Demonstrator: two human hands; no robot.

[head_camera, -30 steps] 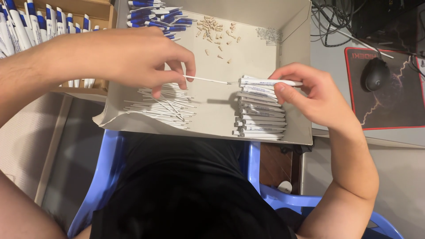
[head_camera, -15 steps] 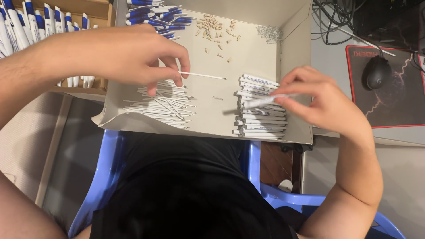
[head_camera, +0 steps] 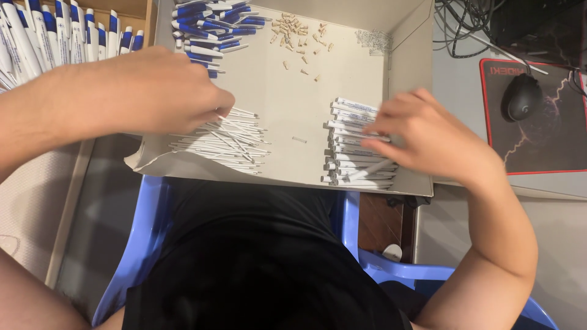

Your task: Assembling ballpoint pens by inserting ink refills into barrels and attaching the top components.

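Note:
A shallow cardboard box (head_camera: 403, 67) rests across my lap. My left hand (head_camera: 165, 91) reaches in from the left, its bunched fingertips down on a loose pile of thin white pen refills (head_camera: 226, 143); whether it pinches one is hidden. Over at the right, my right hand (head_camera: 428, 137) hovers above a neat stack of white pen barrels (head_camera: 351, 131) with the fingers spread. One barrel (head_camera: 365, 172) lies slanted across that stack, just under the palm. Blue-and-white pens (head_camera: 208, 27) are heaped in the box's far left corner.
Small tan pieces (head_camera: 299, 30) and a cluster of tiny springs (head_camera: 373, 41) lie at the back of the box. More blue-and-white pens (head_camera: 55, 30) fill a wooden tray at far left. A black mouse (head_camera: 521, 98) sits on a mat at right. I sit on a blue plastic chair (head_camera: 147, 244).
My left hand has dropped with its thin refill to the refill pile. My right hand has carried its barrel down onto the barrel stack and spread its fingers.

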